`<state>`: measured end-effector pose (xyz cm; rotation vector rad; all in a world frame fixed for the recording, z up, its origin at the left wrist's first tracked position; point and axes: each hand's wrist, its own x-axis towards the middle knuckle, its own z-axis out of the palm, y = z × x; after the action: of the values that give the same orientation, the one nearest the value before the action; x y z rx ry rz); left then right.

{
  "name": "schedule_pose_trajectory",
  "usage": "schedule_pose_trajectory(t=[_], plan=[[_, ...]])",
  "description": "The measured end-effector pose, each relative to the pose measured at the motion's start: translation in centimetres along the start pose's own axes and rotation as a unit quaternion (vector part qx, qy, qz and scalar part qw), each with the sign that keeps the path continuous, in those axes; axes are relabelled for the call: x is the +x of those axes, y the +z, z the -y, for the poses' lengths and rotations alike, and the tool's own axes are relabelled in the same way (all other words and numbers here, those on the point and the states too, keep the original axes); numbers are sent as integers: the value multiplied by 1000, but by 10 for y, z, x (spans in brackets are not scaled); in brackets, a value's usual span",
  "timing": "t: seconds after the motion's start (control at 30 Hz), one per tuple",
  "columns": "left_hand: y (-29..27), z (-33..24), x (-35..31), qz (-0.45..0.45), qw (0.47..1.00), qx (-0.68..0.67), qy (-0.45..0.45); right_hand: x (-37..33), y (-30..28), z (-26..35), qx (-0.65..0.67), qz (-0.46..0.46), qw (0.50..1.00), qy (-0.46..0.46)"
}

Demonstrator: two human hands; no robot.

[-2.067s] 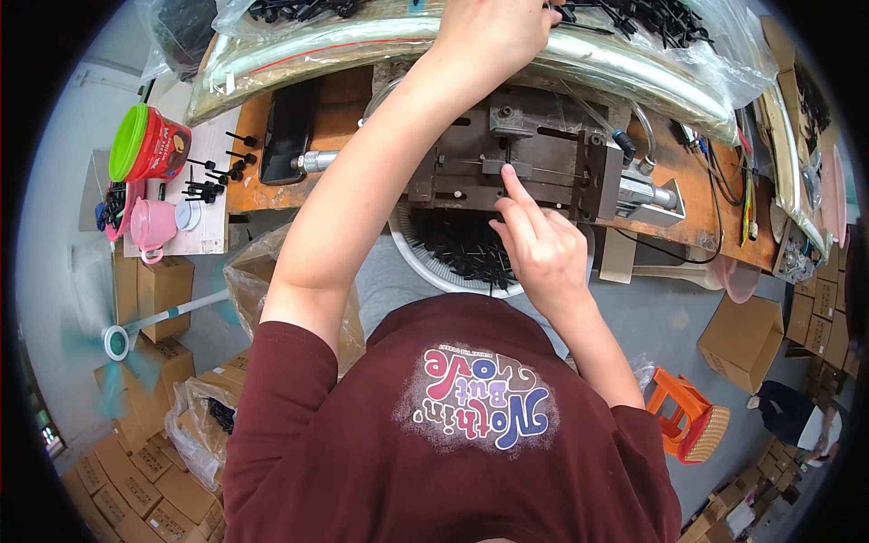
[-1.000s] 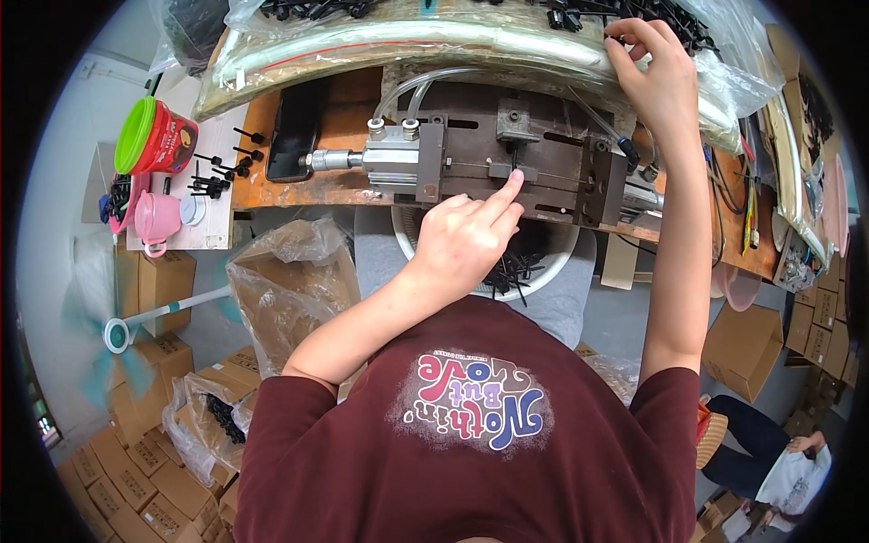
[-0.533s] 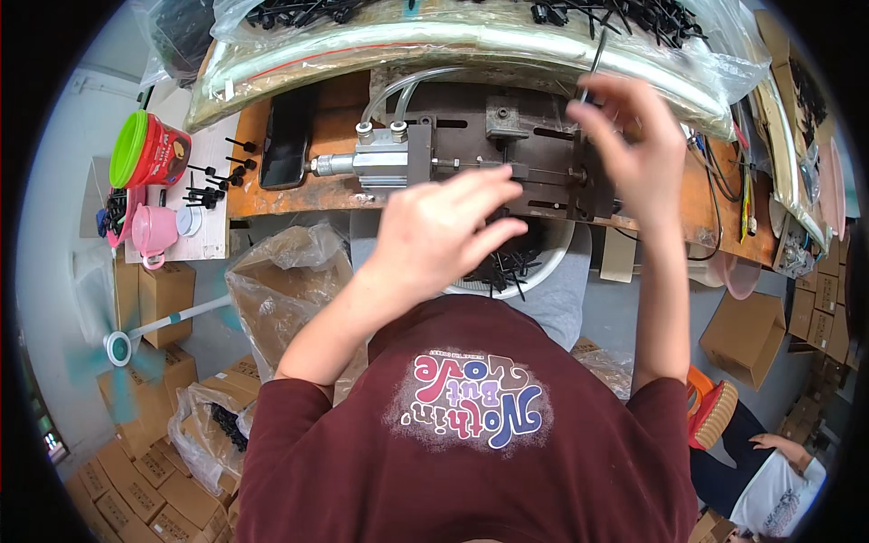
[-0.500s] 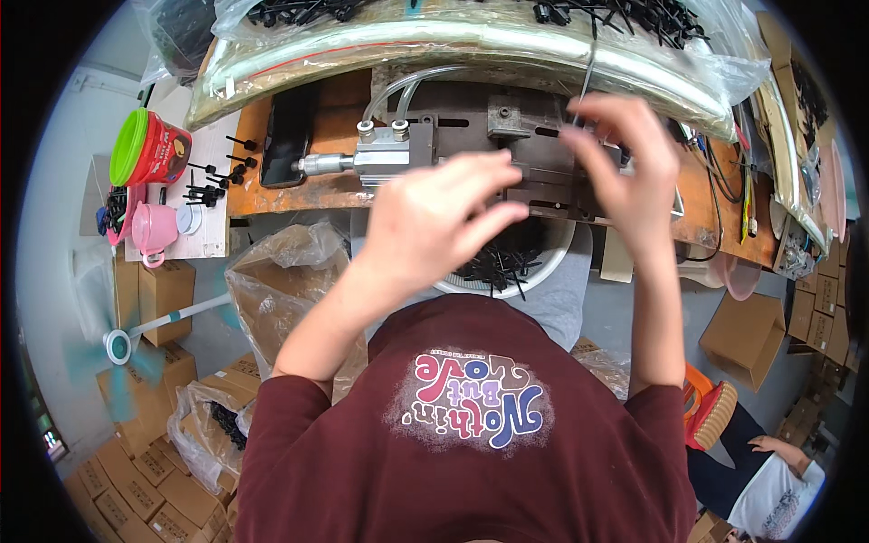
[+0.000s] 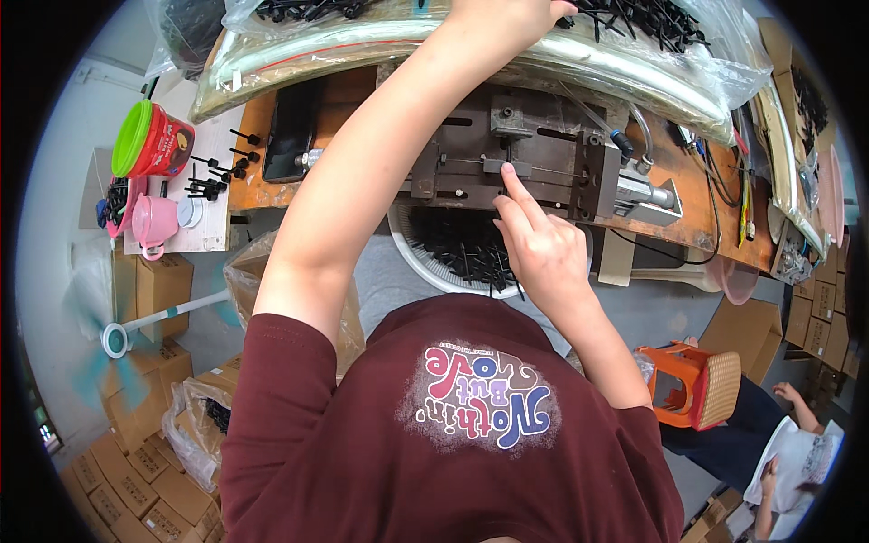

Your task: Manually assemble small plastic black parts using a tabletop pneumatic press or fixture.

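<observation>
My left hand [image 5: 509, 20] reaches far forward to the pile of small black plastic parts [image 5: 625, 20] in the plastic-lined tray. Its fingertips are cut off by the upper edge, so its grip is hidden. My right hand [image 5: 550, 246] rests in front of the dark metal jig [image 5: 552, 145], index finger stretched out and the other fingers partly bent. That fingertip touches a small block [image 5: 505, 166] at the jig's middle, where a black part [image 5: 509, 148] appears to sit below the bolted bracket [image 5: 508, 119]. Nothing shows in the right hand.
A white basket [image 5: 405, 249] of black parts sits below the bench edge. An air cylinder [image 5: 647, 195] with hoses flanks the jig. At left are a phone [image 5: 291, 136], a red tub [image 5: 163, 140] and a pink cup [image 5: 154, 224]. Another person [image 5: 787, 462] is at lower right, near an orange stool [image 5: 679, 380].
My left hand has moved from over the jig's left side up to the tray. My right hand has come down and left from the jig's right side to its middle.
</observation>
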<state>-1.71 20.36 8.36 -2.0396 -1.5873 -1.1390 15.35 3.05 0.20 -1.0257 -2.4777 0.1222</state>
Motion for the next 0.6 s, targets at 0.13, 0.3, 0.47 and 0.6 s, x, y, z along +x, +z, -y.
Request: schedule_pose_trajectory(t=[0.13,0.3,0.47,0.6], plan=[[4,1,4,90,994,-45,-51,3,1,-2,-6,-16,1000,-19],[-23,-4,-9,96,985,-136,-51,6,-10,-4,61,-10,998,0],[-68,-13,-62,-42,977,-207,29,33,-43,-30,193,-100,973,71],[-97,-45,-116,50,974,-221,-24,82,-63,-59,92,-230,968,39]])
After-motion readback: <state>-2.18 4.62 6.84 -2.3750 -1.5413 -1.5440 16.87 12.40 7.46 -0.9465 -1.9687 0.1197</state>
